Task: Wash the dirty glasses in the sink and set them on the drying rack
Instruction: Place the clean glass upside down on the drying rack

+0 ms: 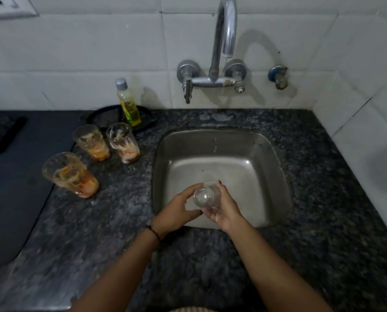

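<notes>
A clear glass (205,196) is held over the near part of the steel sink (269,183), its base turned toward me. My right hand (225,208) wraps around it from the right and below. My left hand (179,209) touches its left side with the fingertips. Three dirty glasses with orange and white smears stand on the counter left of the sink: one nearest me (72,175), one in the middle (91,143), one closest to the sink (122,143). A thin trickle falls from the tap (225,30) into the sink.
A bottle of yellow dish liquid (128,103) stands on a dark round dish (107,117) behind the dirty glasses. A dark mat (19,176) covers the counter's left part. The granite counter (210,266) surrounds the sink; tiled walls rise behind and on the right.
</notes>
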